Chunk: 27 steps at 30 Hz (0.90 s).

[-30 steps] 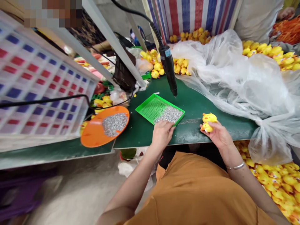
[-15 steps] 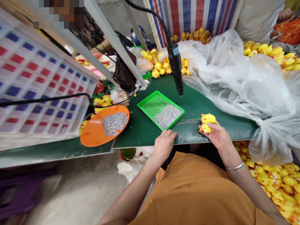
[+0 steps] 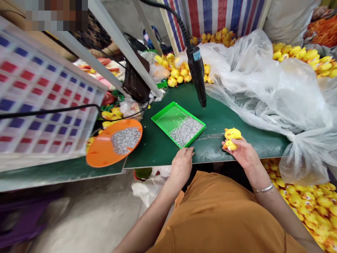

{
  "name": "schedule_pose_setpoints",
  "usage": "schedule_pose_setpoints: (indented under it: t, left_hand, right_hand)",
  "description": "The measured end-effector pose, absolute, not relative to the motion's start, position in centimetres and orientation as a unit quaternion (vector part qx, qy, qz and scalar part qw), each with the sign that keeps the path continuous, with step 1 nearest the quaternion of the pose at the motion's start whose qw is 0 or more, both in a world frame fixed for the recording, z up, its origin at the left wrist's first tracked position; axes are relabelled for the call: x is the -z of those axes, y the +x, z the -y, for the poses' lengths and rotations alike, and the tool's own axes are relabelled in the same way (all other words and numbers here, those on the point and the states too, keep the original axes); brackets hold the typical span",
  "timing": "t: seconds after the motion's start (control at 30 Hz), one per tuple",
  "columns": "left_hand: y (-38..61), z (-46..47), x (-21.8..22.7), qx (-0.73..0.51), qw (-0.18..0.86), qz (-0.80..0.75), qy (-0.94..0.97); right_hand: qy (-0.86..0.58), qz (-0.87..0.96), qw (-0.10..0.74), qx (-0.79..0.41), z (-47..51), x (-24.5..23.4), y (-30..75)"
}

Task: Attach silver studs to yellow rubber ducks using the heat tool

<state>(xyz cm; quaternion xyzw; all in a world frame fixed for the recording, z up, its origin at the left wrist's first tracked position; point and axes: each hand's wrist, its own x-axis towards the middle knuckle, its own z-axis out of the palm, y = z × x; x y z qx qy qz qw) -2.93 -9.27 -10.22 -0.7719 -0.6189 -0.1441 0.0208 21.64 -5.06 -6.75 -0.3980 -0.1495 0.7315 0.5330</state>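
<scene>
We're in a small toy workshop, rubber ducks point(image 3: 308, 207) heaped on the floor at four o'clock, a green workbench point(image 3: 226, 119) at twelve, a corded power tool point(image 3: 197, 75) hanging above it, plastic sacking point(image 3: 263, 84) at one o'clock

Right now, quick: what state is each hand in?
Left hand: open, empty, resting on the green board.
Right hand: closed, holding yellow rubber ducks.

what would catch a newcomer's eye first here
The yellow rubber ducks heaped below the bench at lower right catch the eye first, along with the crumpled clear plastic bag across the back right of the green workbench. Mid-bench sits a bright green mesh tray of small silver pieces, while the right hand holds two yellow ducks.
</scene>
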Motion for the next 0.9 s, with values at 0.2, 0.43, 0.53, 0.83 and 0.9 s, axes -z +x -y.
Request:
schedule_pose_setpoints:
  t: [0.2,0.43,0.53,0.83,0.9]
  left_hand:
    - [-2.9,9.5,10.3,0.145,0.016,0.646,-0.749]
    - [-2.6,9.8,9.9,0.159,0.014,0.623,-0.766]
    - [-2.2,9.7,9.7,0.141,0.03,0.625,-0.767]
    - [-1.2,9.0,8.6,0.232,-0.099,0.625,-0.739]
    - [0.0,8.4,7.7,0.338,-0.242,0.594,-0.689]
  right_hand:
    - [-0.401,0.149,0.531,-0.731,5.0,6.8,21.6]
    - [-0.394,0.161,0.524,-0.737,4.9,6.8,21.7]
    - [-0.398,0.159,0.525,-0.735,4.9,6.9,21.7]
    - [-0.386,0.148,0.519,-0.748,5.2,7.1,21.0]
    - [-0.386,0.137,0.512,-0.755,5.2,6.8,20.6]
